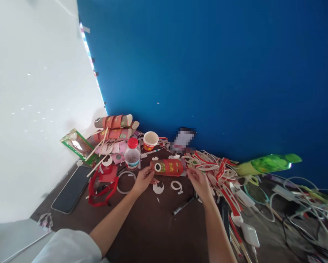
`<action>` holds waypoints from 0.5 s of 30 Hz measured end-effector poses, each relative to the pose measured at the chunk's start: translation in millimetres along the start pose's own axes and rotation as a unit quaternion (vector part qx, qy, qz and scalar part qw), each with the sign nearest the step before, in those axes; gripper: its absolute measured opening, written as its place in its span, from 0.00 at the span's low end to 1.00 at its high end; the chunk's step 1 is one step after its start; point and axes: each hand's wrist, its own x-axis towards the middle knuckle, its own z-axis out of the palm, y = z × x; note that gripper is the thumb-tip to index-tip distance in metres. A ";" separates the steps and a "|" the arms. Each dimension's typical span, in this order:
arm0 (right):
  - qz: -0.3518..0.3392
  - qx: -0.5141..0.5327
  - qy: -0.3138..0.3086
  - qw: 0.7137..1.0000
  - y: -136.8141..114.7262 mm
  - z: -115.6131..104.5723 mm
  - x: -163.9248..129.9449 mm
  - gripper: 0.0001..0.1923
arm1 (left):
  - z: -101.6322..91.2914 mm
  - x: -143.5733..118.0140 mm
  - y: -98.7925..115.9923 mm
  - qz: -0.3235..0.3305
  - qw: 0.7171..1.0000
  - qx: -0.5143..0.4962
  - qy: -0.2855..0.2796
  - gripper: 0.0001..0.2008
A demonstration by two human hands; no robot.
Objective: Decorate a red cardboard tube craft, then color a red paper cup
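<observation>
A rolled red and dark paper fish [171,167], with a round white-and-black eye and yellow-green lettering, lies crosswise between my hands just above the dark table. My left hand [144,179] has its fingers closed on the eye end. At the other end, the fingers of my right hand [199,180] pinch the greyish tail edge; their tips are partly hidden. Below the fish, white paper cut-outs [158,187] and a ring-shaped paper scrap [176,186] rest on the table. A black pen [183,206] is nearest my right forearm.
More paper fish [113,121] are stacked at back left, near a red-capped bottle [132,153] and paper cups [151,140]. A phone [71,190] and red strap [103,193] lie left. Tangled paper strips [216,166], a green package [270,164] and cables [303,208] crowd the right.
</observation>
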 end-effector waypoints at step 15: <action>0.030 0.071 -0.047 0.996 13.2 15.1 -25.3 0.24 | -4.3 -0.3 2.2 0.014 0.999 0.026 0.025 0.23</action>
